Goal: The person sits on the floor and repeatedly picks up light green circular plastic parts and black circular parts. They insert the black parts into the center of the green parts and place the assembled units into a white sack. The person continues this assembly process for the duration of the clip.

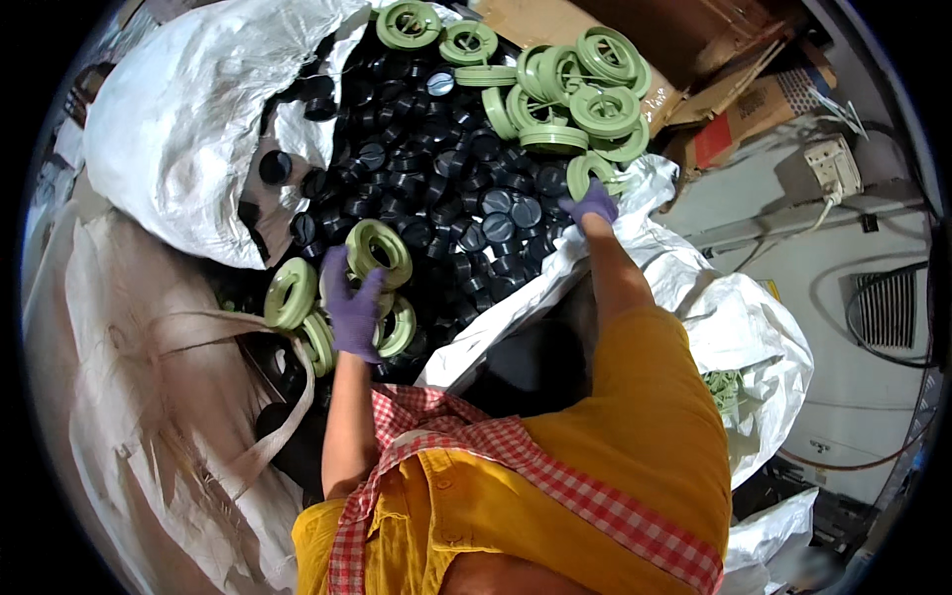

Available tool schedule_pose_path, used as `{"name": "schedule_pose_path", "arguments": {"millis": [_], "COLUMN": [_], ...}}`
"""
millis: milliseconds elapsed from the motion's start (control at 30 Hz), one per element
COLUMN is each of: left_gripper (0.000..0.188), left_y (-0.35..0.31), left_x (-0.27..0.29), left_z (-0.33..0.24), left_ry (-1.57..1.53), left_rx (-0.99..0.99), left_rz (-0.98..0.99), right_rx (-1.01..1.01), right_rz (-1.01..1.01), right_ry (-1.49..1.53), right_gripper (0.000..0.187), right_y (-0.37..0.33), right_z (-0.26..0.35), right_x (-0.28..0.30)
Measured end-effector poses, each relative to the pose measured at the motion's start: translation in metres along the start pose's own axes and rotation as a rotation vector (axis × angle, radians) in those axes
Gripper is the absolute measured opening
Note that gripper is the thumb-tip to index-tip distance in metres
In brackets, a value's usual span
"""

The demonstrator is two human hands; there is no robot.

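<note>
While the left hand (352,312) in its purple glove clasps a green reel (378,249) at the near left of the open white sack (178,129), the right hand (591,203) closes on another green reel (583,175) at the near edge of the far-right reel heap (575,89). The work looks to be at the picking-out step, green reels being gathered from the black caps (446,188). Next, I judge, each held reel must lift clear without dragging caps or toppling the heap.

A big white sack (188,129) is lying open before me, carrying black caps (446,188) and green rings (585,89), seemingly piled loose.
</note>
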State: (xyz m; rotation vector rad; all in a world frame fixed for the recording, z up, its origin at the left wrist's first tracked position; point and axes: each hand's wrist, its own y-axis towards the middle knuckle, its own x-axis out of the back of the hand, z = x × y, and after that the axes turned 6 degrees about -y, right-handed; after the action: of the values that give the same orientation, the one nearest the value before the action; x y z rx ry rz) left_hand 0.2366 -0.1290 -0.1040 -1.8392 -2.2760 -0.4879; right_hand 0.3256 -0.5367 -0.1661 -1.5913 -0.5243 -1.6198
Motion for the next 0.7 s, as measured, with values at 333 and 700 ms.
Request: {"name": "schedule_pose_path", "arguments": {"millis": [333, 700], "left_gripper": [0.059, 0.037], "left_y": [0.012, -0.047], "left_x": [-0.075, -0.063], "left_z": [-0.099, -0.107], "left_ry": [-0.572, -1.092], "left_rx": [0.384, 0.574], "left_rz": [0.182, 0.383], "right_rx": [1.414, 1.087], "right_rz": [-0.158, 0.297], "right_ry": [0.141, 0.943], "right_gripper": [0.049, 0.083], "right_y": [-0.168, -0.208], "right_z": [0.064, 0.091], "right_x": [0.078, 0.078]}}
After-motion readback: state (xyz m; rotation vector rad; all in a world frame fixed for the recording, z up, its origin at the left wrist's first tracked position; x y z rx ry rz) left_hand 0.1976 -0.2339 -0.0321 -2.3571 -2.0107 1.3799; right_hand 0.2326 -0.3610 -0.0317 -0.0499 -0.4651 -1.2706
